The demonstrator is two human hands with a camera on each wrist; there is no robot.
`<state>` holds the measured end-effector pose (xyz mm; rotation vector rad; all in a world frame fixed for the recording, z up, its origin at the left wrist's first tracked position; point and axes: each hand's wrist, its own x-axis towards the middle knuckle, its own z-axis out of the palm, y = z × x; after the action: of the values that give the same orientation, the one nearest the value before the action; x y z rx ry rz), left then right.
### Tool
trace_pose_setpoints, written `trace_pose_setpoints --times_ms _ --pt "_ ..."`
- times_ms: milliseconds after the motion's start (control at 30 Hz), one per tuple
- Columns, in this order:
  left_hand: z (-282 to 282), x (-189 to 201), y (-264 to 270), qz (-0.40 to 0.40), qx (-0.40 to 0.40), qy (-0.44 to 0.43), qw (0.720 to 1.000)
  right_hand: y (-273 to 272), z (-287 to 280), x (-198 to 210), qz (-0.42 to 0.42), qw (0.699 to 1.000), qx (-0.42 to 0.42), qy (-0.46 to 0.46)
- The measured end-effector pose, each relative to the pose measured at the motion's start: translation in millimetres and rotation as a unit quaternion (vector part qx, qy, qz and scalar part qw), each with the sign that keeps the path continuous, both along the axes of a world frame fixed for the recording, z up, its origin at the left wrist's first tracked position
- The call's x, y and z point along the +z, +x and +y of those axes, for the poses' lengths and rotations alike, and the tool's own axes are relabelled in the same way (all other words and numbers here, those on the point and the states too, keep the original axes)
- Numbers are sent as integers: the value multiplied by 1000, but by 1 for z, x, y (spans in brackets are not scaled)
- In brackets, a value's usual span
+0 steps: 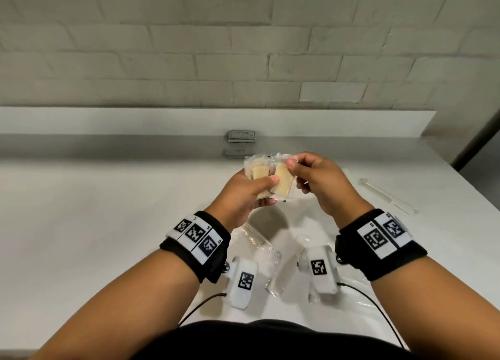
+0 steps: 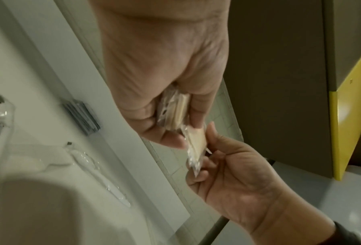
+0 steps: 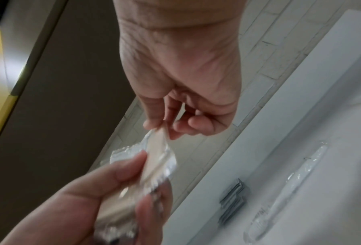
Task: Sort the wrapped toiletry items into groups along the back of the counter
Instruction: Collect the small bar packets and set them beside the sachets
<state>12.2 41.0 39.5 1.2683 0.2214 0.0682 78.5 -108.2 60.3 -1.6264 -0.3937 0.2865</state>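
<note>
Above the white counter (image 1: 108, 211) both hands hold beige soap bars in clear wrap. My left hand (image 1: 270, 191) grips a wrapped bar (image 1: 258, 173) between thumb and fingers. A second wrapped bar (image 1: 364, 189) no: the second wrapped bar (image 1: 282, 182) leans against the first, and my right hand (image 1: 293, 161) pinches its wrapper's top edge. The left wrist view shows the gripped bars (image 2: 179, 111) edge-on and the pinched one (image 2: 196, 142) just below. From the right wrist I see my thumb and forefinger on the wrapper (image 3: 156, 157).
A stack of grey sachets (image 1: 241, 139) lies against the back ledge. A long wrapped toothbrush (image 1: 384, 194) rests at the right. Clear plastic packets (image 1: 259, 246) lie on the counter under my wrists. The counter's right edge drops off near the dark door frame (image 1: 476, 132).
</note>
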Motion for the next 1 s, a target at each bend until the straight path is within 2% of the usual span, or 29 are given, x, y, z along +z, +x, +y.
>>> trace_pose_setpoints --times_ms 167,333,567,733,800,867,900,1000 --pt "7 0 10 10 -67 24 997 21 5 9 30 999 -9 27" --pt "15 -5 20 1 -13 -22 1000 32 12 1 74 995 21 55" --pt "21 -16 32 16 -20 -9 1000 45 14 -10 54 997 38 -44" --pt "25 -24 45 44 -25 40 998 66 15 -5 19 992 80 -101" --pt "26 -28 50 51 -29 50 997 74 20 -4 -16 983 92 -157" --pt "28 -31 54 61 -27 28 997 85 24 -1 -99 959 55 -260" --pt "30 -32 55 66 -22 0 998 92 25 0 -117 953 32 -276" --pt "43 -35 57 95 0 -114 989 111 22 5 -63 978 22 -199"
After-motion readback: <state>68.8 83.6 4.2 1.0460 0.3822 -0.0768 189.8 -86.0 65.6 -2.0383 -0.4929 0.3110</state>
